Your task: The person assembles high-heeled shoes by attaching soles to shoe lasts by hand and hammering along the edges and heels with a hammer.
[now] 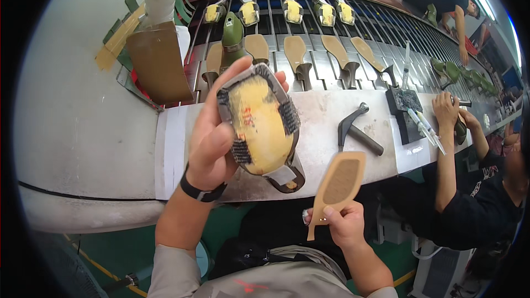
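My left hand grips a lasted shoe, bottom turned up, above the near edge of the bench. Its underside is yellowish with red marks, edged by pale folded lining and dark roughened patches. In my right hand, low and to the right, is a tan shoe sole. The thumb presses on its narrow end, and a brown textured oval covers its broad part. Some fingers are hidden beneath it. Beyond the sole, a hammer with a dark handle lies on the bench.
Beyond the pale bench runs a roller conveyor carrying several lasted shoes, tan heeled soles and a green shoe. A dark block with syringes stands right. A co-worker's hands work nearby. Brown board stands left.
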### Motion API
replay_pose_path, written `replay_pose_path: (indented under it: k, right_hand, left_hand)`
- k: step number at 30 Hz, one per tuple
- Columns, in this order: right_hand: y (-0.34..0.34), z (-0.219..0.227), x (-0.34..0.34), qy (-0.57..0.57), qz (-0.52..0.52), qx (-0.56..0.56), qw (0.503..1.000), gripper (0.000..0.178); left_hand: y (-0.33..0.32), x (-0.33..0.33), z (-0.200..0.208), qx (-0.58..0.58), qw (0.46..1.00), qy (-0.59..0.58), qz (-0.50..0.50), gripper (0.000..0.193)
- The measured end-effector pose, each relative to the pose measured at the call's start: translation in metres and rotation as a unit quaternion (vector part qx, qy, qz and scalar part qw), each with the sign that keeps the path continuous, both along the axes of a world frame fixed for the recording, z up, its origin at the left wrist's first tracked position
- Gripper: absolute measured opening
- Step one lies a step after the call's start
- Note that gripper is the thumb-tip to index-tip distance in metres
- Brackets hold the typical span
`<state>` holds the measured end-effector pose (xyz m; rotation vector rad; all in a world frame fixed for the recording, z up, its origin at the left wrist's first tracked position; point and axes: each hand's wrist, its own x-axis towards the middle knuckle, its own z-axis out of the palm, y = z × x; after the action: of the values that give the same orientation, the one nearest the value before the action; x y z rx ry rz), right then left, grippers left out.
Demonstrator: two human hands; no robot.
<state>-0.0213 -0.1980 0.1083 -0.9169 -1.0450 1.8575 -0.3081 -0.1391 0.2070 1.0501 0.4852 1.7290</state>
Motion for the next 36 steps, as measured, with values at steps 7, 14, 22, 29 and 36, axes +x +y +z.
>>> replay_pose_path:
  k: [7,14,22,29,36]
  right_hand:
    - [0.008,0.080,-0.030,-0.003,0.140,0.235,0.962,0.042]
    - [0.019,0.088,-0.057,0.017,0.121,0.199,0.972,0.026]
    - [0.016,0.097,-0.067,0.037,0.096,0.264,0.959,0.024]
    - [0.015,0.103,-0.063,0.016,0.104,0.255,0.961,0.023]
    - [0.011,0.101,-0.063,0.014,0.108,0.234,0.966,0.022]
  left_hand:
    - [-0.024,0.025,0.031,-0.068,0.995,0.065,-0.023,0.071]
    - [-0.036,0.027,0.031,-0.064,0.991,0.093,-0.077,0.063]
    - [-0.047,0.022,0.037,-0.089,0.985,0.137,-0.045,0.090]
    - [-0.047,0.018,0.030,-0.028,0.983,0.172,-0.052,0.078]
    - [-0.049,0.019,0.031,-0.030,0.984,0.169,-0.050,0.072]
